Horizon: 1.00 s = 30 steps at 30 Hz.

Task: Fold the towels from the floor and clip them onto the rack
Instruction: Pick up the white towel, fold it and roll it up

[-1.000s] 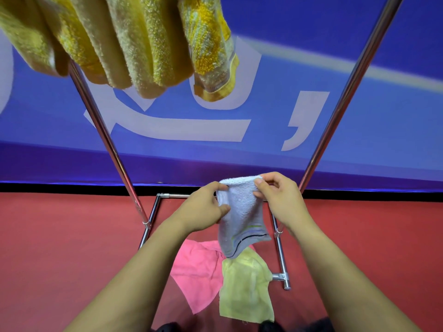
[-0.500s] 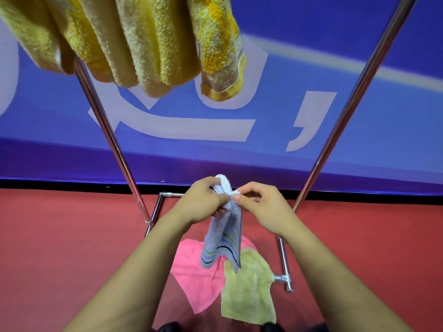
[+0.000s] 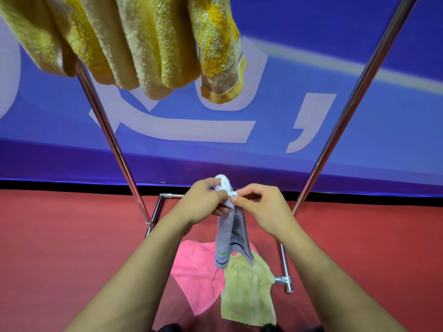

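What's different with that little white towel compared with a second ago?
The hands came together, folding the white towel from spread flat into a narrow strip; left hand and right hand both pinch its top. The pink towel and yellow towel stayed on the floor.

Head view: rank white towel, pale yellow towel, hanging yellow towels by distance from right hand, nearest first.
From the right hand:
1. white towel, pinched at its top fold, between both hands.
2. pale yellow towel, on the floor below.
3. hanging yellow towels, overhead, upper left.

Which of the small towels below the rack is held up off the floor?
The white towel with striped edge: both the left hand and right hand pinch its top. The pink towel and pale yellow towel lie on the floor.
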Motion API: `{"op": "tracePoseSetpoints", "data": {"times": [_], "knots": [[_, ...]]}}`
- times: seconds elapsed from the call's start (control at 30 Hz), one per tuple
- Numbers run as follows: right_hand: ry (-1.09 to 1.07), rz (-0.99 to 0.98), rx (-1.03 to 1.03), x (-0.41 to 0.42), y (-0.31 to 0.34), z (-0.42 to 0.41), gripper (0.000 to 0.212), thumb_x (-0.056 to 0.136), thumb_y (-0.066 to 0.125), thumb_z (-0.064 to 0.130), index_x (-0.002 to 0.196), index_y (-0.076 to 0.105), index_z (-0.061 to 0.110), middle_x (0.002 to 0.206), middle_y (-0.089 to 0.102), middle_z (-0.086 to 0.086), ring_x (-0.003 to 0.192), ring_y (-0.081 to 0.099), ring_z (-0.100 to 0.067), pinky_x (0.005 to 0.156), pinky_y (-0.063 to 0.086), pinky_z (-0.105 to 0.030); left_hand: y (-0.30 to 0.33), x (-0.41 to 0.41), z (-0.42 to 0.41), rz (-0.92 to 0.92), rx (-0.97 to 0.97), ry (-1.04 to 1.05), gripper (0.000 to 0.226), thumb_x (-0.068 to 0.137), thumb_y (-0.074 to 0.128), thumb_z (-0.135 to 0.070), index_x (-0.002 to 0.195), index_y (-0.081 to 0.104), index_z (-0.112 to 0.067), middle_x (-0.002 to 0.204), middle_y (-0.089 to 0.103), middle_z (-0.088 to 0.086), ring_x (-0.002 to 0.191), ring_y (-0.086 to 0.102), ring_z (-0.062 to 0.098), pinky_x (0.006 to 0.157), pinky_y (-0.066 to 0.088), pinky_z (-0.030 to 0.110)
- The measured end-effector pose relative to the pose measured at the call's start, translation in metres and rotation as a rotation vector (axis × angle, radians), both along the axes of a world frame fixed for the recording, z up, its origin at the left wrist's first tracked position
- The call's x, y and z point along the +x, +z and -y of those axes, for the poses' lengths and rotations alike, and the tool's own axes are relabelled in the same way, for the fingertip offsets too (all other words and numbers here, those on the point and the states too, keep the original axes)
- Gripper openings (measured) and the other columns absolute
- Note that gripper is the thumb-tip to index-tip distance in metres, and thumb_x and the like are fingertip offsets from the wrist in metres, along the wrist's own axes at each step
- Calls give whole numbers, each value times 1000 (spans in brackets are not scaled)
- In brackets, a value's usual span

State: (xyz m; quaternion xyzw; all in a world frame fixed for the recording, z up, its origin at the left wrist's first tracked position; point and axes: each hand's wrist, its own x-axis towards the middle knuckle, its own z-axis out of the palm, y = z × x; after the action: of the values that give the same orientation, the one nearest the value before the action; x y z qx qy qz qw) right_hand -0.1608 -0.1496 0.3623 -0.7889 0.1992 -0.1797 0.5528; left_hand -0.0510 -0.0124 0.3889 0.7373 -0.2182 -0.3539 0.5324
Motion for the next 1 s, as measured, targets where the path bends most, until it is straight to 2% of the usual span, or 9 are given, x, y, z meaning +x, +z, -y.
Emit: {"op": "tracePoseSetpoints", "data": {"times": [0.07,0.2,0.37,0.5,0.63,0.73,0.8,0.9,1.0], "knots": [[-17,4,-13,0,-1,1,12,81,84,16,81,77,26,82,78,7,76,71,-4,74,53,-17,-1,2,-1,-39,-25,5,14,95,46,-4,101,59,-7,90,68,24,72,72,23,70,60,27],[-4,19,-38,0,0,0,12,78,86,18,86,79,23,85,75,3,80,72,-7,76,55,-21,-4,6,-3,-166,-102,107,29,92,41,-6,102,63,8,90,69,25,81,76,37,86,62,43],[-7,-17,-164,1,-4,-2,31,70,93,24,89,71,35,95,71,5,86,70,-3,79,55,-17,3,2,-7,-352,-201,160,25,89,38,-4,102,58,3,92,75,24,83,76,38,80,62,38],[-79,-13,-168,4,-7,0,17,79,85,19,93,75,21,94,70,3,81,67,1,73,48,-10,-1,3,-5,-358,-183,93,38,92,36,-6,116,57,15,100,76,26,98,75,35,92,60,38],[-90,-31,-225,6,-7,5,10,86,77,16,95,75,20,97,71,4,85,68,-2,76,49,-12,-7,3,1,-130,-72,59,27,95,39,-6,113,58,1,98,78,15,95,76,23,93,59,39],[-103,-48,-254,5,-8,6,8,90,74,18,97,73,20,99,71,6,88,68,-5,79,49,-14,-17,7,-1,438,245,19,38,90,55,-22,128,59,-22,98,77,-5,89,71,14,78,53,29],[-128,-47,-247,3,-8,8,7,92,71,19,98,72,22,98,72,9,83,69,-7,79,51,-19,-21,6,-3,693,328,13,30,91,62,-31,121,61,-29,106,72,-9,98,67,14,81,48,30],[-170,-15,-158,2,-5,10,5,94,68,19,97,68,23,95,73,8,71,72,-10,71,51,-18,-24,10,-1,753,223,80,20,88,72,-38,104,66,-26,108,67,-8,99,65,14,87,50,35],[-199,41,-37,3,0,11,7,97,66,14,99,67,20,95,73,2,72,74,-13,66,53,-18,-21,10,1,649,46,135,17,83,81,-31,90,68,-23,99,73,-13,89,68,1,82,52,23]]}}
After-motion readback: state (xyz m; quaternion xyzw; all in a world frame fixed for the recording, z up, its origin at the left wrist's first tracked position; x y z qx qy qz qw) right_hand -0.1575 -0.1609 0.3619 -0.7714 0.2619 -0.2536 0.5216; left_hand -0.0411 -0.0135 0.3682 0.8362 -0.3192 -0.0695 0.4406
